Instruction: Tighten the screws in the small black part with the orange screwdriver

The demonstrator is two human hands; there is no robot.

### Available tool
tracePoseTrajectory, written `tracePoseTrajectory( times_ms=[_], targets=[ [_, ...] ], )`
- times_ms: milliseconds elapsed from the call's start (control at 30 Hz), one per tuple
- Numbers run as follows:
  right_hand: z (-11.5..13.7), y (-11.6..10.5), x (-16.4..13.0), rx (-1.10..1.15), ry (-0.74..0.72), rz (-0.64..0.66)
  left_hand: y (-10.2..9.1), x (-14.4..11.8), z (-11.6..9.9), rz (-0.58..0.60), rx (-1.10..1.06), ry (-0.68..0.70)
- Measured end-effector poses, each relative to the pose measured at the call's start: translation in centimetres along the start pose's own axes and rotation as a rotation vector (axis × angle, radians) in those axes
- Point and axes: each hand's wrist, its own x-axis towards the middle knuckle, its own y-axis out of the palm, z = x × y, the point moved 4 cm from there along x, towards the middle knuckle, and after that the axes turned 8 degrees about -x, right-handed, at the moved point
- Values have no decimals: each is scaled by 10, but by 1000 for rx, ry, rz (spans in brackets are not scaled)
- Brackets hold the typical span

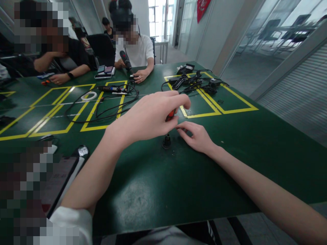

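A person's left hand (150, 117) hovers over a green table (158, 190), its fingers curled and pinched shut around a small orange object (170, 115), most of which is hidden behind the fingertips. The right hand (195, 136) lies flat on the tabletop just beside it, fingers loosely extended and holding nothing, their tips almost under the orange piece. A small black cone-shaped part (167, 141) stands upright on the table between the two hands, touched by neither. Yellow tape lines (219, 110) mark out rectangles across the surface; inside the far right one sits a tangle of black cables and adapters (195, 82). Further left, a black cable (102, 112) loops round a tool (112, 89), near a white ring of tape (89, 96). Across the table two other people sit, one resting a hand (140, 75) by stacked phones (105, 70). A dark device (83, 151) at the near left edge bears a label too small to read
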Motion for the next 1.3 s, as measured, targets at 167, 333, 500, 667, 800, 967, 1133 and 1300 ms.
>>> tracePoseTrajectory(
  times_ms=[167, 333, 500, 667, 800, 967, 1133, 1300],
  targets=[
    [-5, 6, -1, 256, 153, 72, -1, -1, -1, 12, 9, -12],
    [-12, 14, -1, 664, 311, 124, -3, -1, -2, 19, 1, 11],
    [-16, 23, -2, 1049, 481, 185, -2, -1, 0, 17, -3, -2],
    [-9, 19, -3, 976, 378, 182, -2, -1, -2, 37, -9, -5],
    [9, 16, -5, 597, 157, 234, -2, 0, 0, 29, -20, -1],
    [23, 16, -7, 331, -24, 237, -2, 0, 2, 5, -12, -5],
    [23, 16, -6, 277, -61, 214, -2, -1, 0, 32, -5, -17],
    [23, 17, -7, 229, -75, 220, -3, 0, 0, -13, -7, -5]
  ],
)
